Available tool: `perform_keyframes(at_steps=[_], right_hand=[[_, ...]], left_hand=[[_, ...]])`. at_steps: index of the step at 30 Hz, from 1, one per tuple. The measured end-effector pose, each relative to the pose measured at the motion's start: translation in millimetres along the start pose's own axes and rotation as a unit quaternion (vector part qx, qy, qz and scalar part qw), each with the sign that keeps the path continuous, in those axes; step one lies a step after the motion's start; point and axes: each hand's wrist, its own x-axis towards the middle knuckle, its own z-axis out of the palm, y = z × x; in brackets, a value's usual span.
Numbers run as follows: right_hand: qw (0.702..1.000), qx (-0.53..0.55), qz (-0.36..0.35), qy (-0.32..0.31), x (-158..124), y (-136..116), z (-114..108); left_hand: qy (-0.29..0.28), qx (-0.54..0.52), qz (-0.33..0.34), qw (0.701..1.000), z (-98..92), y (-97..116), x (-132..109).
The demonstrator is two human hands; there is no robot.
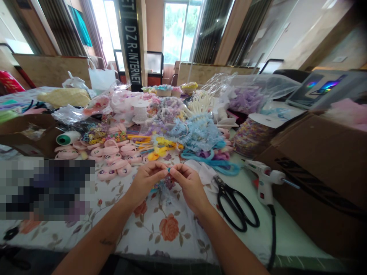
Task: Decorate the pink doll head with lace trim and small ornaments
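Observation:
My left hand [149, 178] and my right hand [187, 182] meet above the flowered tablecloth [137, 233], fingertips pinched together. Between them sits a tiny blue-green piece [169, 170], too small to name. Below and partly behind the hands lies a clear plastic bag [169, 196] with small colourful bits in it. To the right of my right hand, black-handled scissors [236, 206] rest on the table. Several pink doll heads [110, 172] lie beyond my left hand, and yellow and blue fuzzy strands [160, 147] are just past the fingertips.
A white glue gun [265, 183] with a black cord stands at the right, beside a large cardboard box [321, 172]. Farther back are a spool of colourful yarn [254, 135], light blue trim [197, 131] and plastic bags. A brown box [28, 131] stands at the left.

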Motion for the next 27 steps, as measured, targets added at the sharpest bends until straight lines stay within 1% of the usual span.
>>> perform_keyframes(at_steps=[9, 18, 21, 23, 24, 26, 27], right_hand=[[1.000, -0.006, 0.003, 0.005, -1, -3, 2], [1.000, -0.016, 0.001, -0.004, -2, -1, 2], [1.000, -0.024, 0.003, -0.003, -1, -3, 4], [0.999, -0.044, -0.008, 0.022, -1, -9, 1], [0.997, -0.062, -0.020, 0.047, -1, -13, -3], [0.982, -0.121, -0.059, 0.129, -8, -22, -19], [0.967, -0.165, -0.078, 0.180, -14, -25, -32]], left_hand=[[0.013, 0.009, -0.026, 1.000, -0.3, -1, 0], [0.029, 0.034, -0.006, 0.999, 1.6, 2, -1], [0.025, 0.028, -0.007, 0.999, 2.2, 3, 0], [0.025, 0.011, -0.013, 1.000, 1.5, 3, 0], [0.032, 0.002, -0.019, 0.999, 1.0, 4, 1], [0.057, -0.012, -0.031, 0.998, -0.5, 4, 2], [0.070, -0.018, -0.033, 0.997, -1.3, 4, 3]])
